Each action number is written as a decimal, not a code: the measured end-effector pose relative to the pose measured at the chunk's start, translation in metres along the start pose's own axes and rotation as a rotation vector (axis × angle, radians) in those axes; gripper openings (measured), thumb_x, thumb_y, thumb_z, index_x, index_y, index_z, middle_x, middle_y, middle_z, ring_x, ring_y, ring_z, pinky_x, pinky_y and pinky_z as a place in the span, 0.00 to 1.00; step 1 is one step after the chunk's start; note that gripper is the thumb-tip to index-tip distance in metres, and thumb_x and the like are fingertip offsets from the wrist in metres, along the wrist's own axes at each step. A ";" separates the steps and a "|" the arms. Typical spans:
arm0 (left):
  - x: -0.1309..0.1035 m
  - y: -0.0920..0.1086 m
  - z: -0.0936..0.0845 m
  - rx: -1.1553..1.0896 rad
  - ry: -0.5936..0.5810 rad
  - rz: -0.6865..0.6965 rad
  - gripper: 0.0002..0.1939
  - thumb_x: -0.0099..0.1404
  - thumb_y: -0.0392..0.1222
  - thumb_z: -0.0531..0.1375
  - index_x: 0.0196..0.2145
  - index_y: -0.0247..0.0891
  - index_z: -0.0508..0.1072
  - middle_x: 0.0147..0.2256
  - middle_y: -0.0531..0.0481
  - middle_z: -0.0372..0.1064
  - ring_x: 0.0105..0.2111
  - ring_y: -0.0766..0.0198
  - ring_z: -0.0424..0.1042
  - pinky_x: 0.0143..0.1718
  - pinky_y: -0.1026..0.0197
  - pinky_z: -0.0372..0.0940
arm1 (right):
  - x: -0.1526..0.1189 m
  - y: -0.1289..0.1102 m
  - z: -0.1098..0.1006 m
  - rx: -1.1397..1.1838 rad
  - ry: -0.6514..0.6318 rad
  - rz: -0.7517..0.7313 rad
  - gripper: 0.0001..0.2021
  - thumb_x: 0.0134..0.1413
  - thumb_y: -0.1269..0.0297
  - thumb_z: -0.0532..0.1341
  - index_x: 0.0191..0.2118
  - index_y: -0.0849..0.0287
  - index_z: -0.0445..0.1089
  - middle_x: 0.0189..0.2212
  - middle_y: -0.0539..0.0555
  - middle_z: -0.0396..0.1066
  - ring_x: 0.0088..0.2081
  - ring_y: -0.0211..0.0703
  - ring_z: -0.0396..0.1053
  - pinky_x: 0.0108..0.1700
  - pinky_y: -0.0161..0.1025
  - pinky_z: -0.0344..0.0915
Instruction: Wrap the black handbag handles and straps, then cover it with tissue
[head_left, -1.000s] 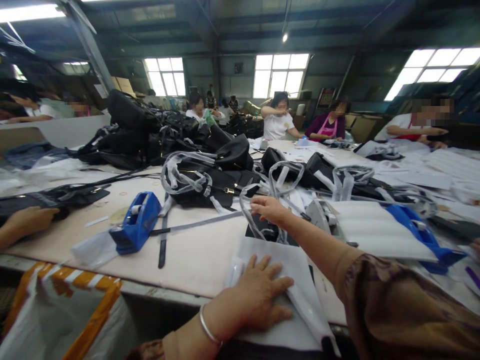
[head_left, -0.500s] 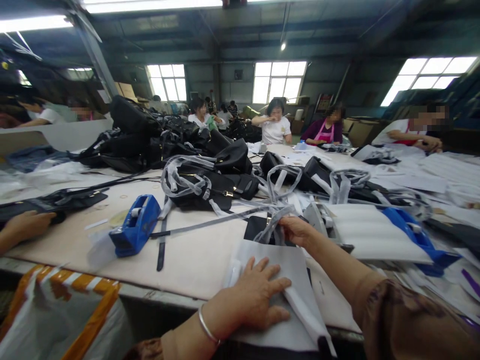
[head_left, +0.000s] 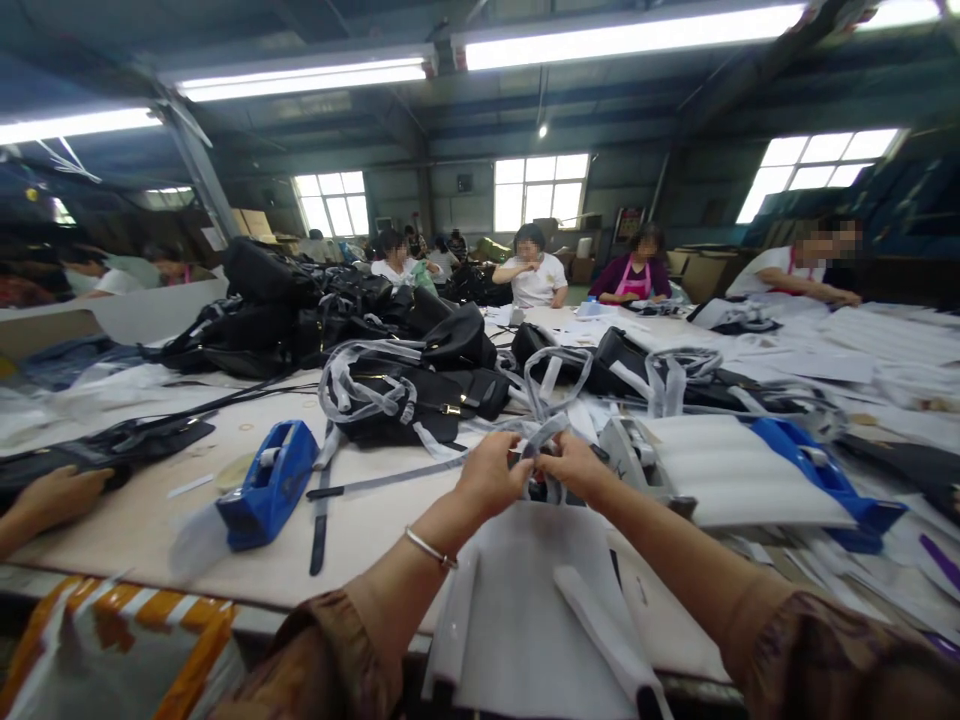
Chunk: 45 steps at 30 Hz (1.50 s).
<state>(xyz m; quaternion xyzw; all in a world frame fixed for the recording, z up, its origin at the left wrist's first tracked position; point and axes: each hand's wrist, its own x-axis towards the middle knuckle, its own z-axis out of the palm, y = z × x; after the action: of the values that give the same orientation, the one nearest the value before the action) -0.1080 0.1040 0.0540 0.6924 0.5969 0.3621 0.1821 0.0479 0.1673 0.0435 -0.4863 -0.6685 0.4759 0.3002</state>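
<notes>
Both my hands meet at the top of a black bag, whose body lies mostly under a white sheet at the table's front edge. My left hand, with a bangle on the wrist, pinches a strap wrapped in clear plastic film. Close beside it, my right hand grips the same wrapped strap. The fingertips partly hide where the strap joins the bag. A white-wrapped roll lies along the sheet's right side, with another wrapped piece along its left.
Left of my arms stands a blue tape dispenser. A grey dispenser, white foam and another blue dispenser are at right. Black bags pile up ahead. A co-worker's hand is at far left; several people sit across the table.
My left hand has lifted off the white sheet and moved forward to the strap beside my right hand. The view has tipped upward slightly.
</notes>
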 end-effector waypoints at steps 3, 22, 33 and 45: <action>0.018 -0.006 0.003 -0.081 -0.063 0.031 0.12 0.58 0.37 0.61 0.42 0.36 0.76 0.37 0.47 0.75 0.33 0.61 0.72 0.37 0.60 0.66 | 0.001 -0.001 -0.003 -0.053 -0.014 -0.108 0.29 0.38 0.71 0.64 0.53 0.56 0.69 0.45 0.55 0.76 0.49 0.52 0.72 0.52 0.45 0.67; 0.021 -0.039 0.008 -0.235 -0.085 -0.036 0.06 0.56 0.41 0.64 0.29 0.35 0.73 0.24 0.57 0.65 0.26 0.68 0.62 0.30 0.66 0.57 | -0.004 -0.109 -0.037 0.601 -0.106 -0.420 0.46 0.49 0.64 0.64 0.70 0.46 0.39 0.41 0.49 0.77 0.37 0.43 0.77 0.49 0.50 0.72; -0.002 -0.066 0.033 -0.183 -0.264 -0.117 0.07 0.55 0.42 0.64 0.27 0.36 0.79 0.27 0.51 0.74 0.30 0.59 0.70 0.34 0.62 0.63 | -0.003 -0.121 -0.040 -0.064 0.022 -0.788 0.34 0.54 0.69 0.59 0.67 0.55 0.53 0.54 0.56 0.71 0.48 0.45 0.72 0.54 0.46 0.67; -0.004 -0.077 0.038 -0.045 -0.217 -0.159 0.07 0.57 0.38 0.60 0.30 0.36 0.79 0.28 0.51 0.75 0.31 0.58 0.72 0.36 0.59 0.63 | -0.013 -0.159 -0.084 -1.559 0.363 -0.698 0.11 0.53 0.76 0.56 0.32 0.65 0.76 0.25 0.68 0.75 0.30 0.57 0.73 0.35 0.47 0.57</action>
<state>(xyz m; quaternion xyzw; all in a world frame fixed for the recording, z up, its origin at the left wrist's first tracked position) -0.1344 0.1243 -0.0249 0.6738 0.6183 0.2830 0.2891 0.0672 0.1720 0.2229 -0.3889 -0.8562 -0.3209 0.1124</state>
